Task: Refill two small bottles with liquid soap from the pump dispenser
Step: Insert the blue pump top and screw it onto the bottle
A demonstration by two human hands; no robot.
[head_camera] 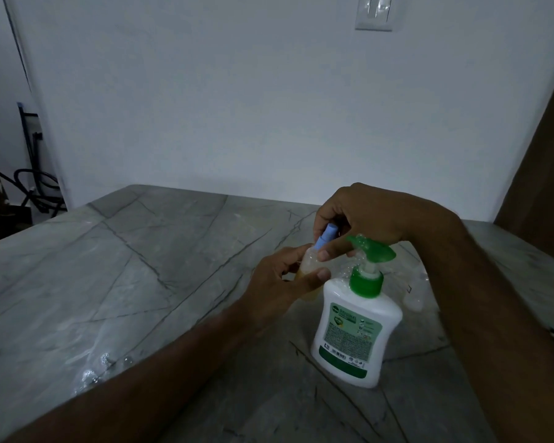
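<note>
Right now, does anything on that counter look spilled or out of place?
Yes: shiny wet droplets sit on the marble counter, left of the pump dispenser, which stands upright.

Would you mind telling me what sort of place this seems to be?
Probably a home kitchen or utility room: a grey marble-look countertop, a wall light switch and a soap pump dispenser.

The scene is being viewed from a single head-worn, wide-angle camera, aimed forward and down over a grey veined tabletop [135,266]. Both forearms are being seen entering from the bottom edge, with the left hand [282,282] and right hand [359,219] being framed close, right of centre. A white wall [237,107] is being faced beyond the tabletop's far edge. No second view is being given.
</note>
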